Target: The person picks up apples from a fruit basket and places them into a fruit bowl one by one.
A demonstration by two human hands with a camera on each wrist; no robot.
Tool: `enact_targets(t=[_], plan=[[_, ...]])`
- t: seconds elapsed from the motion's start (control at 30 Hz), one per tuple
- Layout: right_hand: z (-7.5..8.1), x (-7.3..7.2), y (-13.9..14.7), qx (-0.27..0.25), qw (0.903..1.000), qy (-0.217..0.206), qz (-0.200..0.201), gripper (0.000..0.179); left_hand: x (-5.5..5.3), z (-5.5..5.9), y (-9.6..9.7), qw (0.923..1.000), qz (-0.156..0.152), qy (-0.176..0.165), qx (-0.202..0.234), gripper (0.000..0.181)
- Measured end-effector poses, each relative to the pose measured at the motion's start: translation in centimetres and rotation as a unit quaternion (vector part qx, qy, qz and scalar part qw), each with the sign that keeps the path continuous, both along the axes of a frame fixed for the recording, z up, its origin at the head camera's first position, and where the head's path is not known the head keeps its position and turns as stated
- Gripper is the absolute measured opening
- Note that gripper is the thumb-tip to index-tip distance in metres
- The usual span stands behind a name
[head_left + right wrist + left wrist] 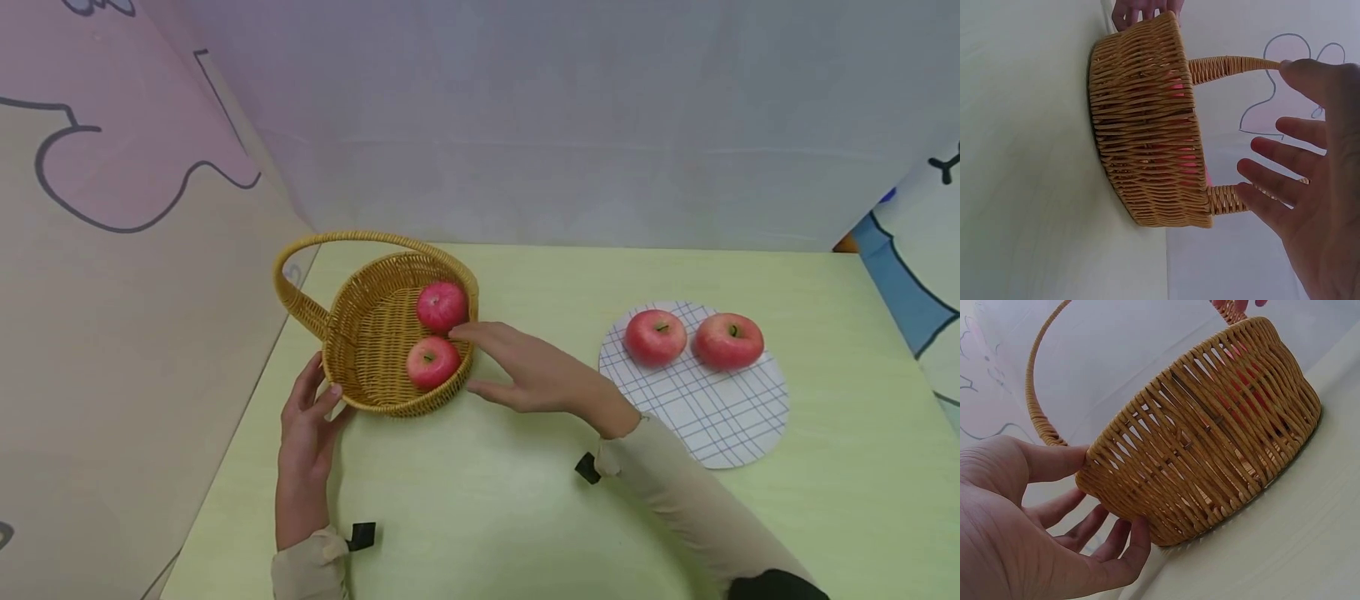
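A yellow-brown wicker basket (378, 354) stands on the table, its tall hoop handle (360, 236) leaning over the far side. Two red apples lie inside: a darker one (442, 306) and a lighter one (433, 362). My left hand (303, 425) holds the basket's near left side. In the left wrist view its thumb (1054, 461) is at the rim while the bent fingers (1138, 547) lie against the woven wall. Over the right rim hovers my right hand (528, 371), fingers spread and relaxed, nothing in its palm (1325, 212).
To the right, a round white cloth (727, 425) with blue grid lines bears two more red apples (656, 337), side by side. The pale green table (480, 508) meets a grey-white curtain (585, 150) at the back. Sheets with printed drawings hang at both sides.
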State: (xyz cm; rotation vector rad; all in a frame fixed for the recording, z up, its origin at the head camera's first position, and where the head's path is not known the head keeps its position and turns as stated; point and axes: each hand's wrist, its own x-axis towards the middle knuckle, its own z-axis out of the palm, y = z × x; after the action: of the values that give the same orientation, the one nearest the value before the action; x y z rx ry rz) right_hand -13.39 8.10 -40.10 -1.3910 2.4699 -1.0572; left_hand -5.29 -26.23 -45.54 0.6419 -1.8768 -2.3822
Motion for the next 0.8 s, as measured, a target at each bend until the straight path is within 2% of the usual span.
enact_targets(t=[0.23,0.37,0.57,0.8], plan=[[-0.3,-0.4,-2.3,0.028,0.9992,0.027,-0.011,0.065,0.0,0.0,0.0,1.0000,0.000,0.001,-0.004,0.061],[-0.1,-0.5,-3.7,0.061,0.9966,0.053,-0.018,0.063,-0.1,-0.1,0.0,1.0000,0.003,0.005,-0.002,0.061],[-0.2,-0.6,-5.7,0.141,0.9801,0.137,-0.029,0.065,-0.1,-0.1,0.1,1.0000,0.006,0.001,0.002,0.061],[-0.5,-0.7,-7.4,0.203,0.9608,0.183,-0.044,0.065,0.0,-0.1,0.1,0.9998,0.009,0.009,0.016,0.062]])
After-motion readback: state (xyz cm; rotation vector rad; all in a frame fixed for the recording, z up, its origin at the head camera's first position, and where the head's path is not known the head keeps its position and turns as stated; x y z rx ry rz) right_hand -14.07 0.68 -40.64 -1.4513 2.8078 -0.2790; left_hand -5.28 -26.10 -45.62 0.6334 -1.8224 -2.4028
